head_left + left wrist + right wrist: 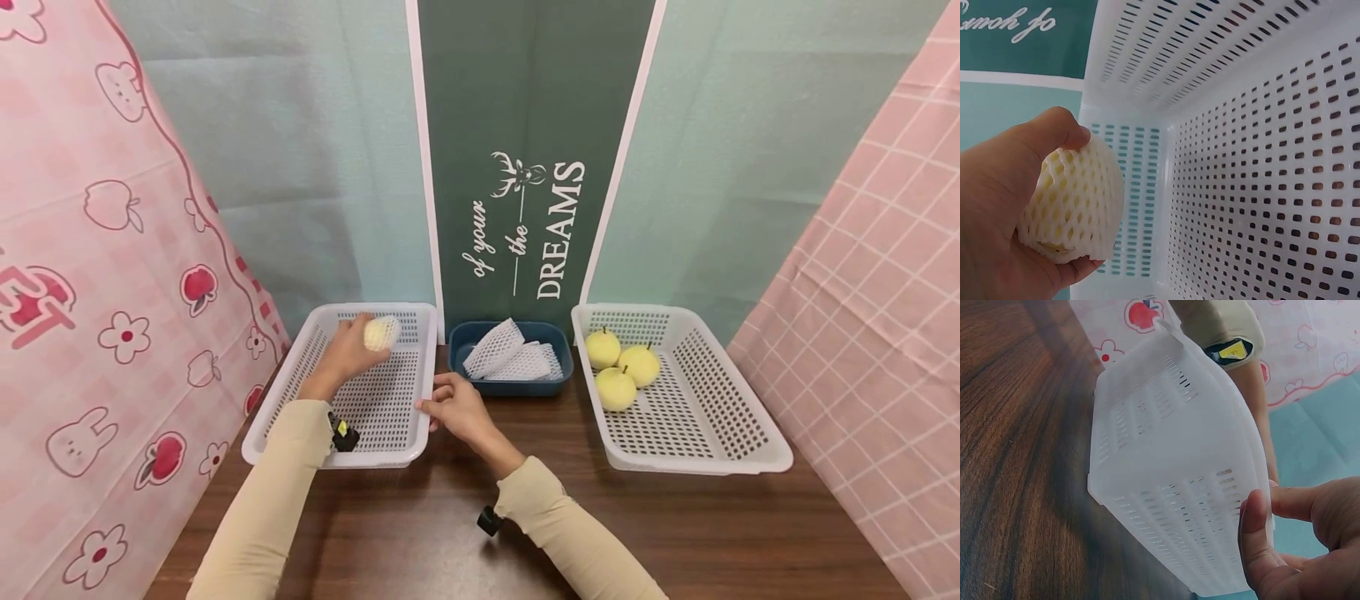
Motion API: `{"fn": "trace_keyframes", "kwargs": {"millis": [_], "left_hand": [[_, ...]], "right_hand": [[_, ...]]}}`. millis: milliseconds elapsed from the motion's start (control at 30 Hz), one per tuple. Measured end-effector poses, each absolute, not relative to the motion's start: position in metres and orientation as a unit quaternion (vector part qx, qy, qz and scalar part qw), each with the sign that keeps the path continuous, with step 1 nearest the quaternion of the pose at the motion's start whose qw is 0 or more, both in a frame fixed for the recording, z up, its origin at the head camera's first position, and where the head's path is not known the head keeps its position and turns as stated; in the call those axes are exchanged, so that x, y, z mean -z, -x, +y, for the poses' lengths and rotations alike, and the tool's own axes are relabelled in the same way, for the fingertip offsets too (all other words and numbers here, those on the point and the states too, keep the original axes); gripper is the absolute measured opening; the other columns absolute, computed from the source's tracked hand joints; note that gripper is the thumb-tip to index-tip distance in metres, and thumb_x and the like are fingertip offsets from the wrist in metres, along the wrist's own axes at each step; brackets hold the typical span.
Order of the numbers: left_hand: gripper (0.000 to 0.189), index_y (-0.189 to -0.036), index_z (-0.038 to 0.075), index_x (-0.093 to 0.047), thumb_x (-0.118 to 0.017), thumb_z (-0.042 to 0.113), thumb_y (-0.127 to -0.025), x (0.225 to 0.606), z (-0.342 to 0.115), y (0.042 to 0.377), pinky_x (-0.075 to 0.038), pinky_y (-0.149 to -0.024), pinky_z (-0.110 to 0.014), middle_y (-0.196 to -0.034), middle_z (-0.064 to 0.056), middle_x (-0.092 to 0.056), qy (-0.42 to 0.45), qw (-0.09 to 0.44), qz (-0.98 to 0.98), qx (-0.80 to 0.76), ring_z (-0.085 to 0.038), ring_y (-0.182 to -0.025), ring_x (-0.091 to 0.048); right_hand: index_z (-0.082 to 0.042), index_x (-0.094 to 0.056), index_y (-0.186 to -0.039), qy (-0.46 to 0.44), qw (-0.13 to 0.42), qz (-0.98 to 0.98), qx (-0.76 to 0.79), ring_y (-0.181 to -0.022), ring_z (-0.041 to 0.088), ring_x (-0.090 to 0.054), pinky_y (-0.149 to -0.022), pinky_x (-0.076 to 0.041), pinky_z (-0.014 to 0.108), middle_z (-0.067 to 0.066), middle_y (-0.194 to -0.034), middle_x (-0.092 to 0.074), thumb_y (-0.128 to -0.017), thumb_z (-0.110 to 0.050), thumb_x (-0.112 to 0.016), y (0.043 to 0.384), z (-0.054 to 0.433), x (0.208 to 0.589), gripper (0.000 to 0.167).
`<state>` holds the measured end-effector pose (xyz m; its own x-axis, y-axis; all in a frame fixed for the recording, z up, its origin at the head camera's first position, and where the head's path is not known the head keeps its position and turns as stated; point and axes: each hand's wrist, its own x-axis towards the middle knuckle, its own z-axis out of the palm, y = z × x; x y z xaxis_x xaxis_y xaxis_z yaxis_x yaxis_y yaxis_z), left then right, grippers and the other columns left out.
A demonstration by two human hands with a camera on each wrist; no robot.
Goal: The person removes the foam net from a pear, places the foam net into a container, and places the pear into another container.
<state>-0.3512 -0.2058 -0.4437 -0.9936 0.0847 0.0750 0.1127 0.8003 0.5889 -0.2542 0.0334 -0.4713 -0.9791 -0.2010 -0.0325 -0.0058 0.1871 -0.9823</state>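
My left hand (352, 354) grips a pale yellow pear (1063, 203) wrapped in a white foam net sleeve (1094, 200), over the far part of the left white basket (375, 458). In the left wrist view the thumb lies on top of the net and fingertips show beneath it. With thumb and fingers my right hand (461, 408) pinches the right rim of that same basket, as the right wrist view (1300, 531) shows from the outside. No other fruit shows in this basket.
Between the baskets, a blue tray (513, 388) holds several folded foam nets (517, 360). At the right, another white basket (701, 462) holds three yellow pears (617, 389) in its left part. Cloth curtains (315, 150) stand behind and beside the brown table (420, 533).
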Motion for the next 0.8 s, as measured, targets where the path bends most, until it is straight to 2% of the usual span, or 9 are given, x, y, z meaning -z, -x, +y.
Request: {"fn": "trace_keyframes", "kwargs": {"millis": [333, 567, 800], "left_hand": [[0.083, -0.159, 0.01, -0.038, -0.077, 0.034, -0.089, 0.429, -0.195, 0.35, -0.048, -0.086, -0.049, -0.14, -0.029, -0.047, 0.082, 0.05, -0.947, 0.308, -0.037, -0.107, -0.056], [0.085, -0.162, 0.013, -0.036, -0.078, 0.034, -0.091, 0.42, -0.186, 0.346, -0.049, -0.082, -0.047, -0.142, -0.027, -0.046, 0.087, 0.05, -0.943, 0.317, -0.036, -0.104, -0.056], [0.083, -0.161, 0.012, -0.037, -0.078, 0.032, -0.091, 0.414, -0.18, 0.343, -0.049, -0.082, -0.045, -0.143, -0.027, -0.047, 0.103, 0.054, -0.937, 0.33, -0.035, -0.105, -0.055]], "right_hand": [[0.009, -0.054, -0.14, 0.072, 0.076, 0.763, 0.637, -0.056, 0.012, -0.063, -0.068, -0.064, 0.047, 0.019, -0.098, -0.074, -0.093, -0.01, -0.082, 0.255, 0.034, 0.472, 0.059], [0.009, -0.054, -0.139, 0.073, 0.077, 0.756, 0.645, -0.057, 0.012, -0.063, -0.064, -0.063, 0.041, 0.018, -0.097, -0.073, -0.093, -0.008, -0.081, 0.254, 0.034, 0.471, 0.057], [0.008, -0.054, -0.14, 0.07, 0.082, 0.758, 0.643, -0.058, 0.012, -0.064, -0.067, -0.064, 0.043, 0.018, -0.099, -0.073, -0.093, -0.009, -0.082, 0.256, 0.034, 0.474, 0.057]]}}
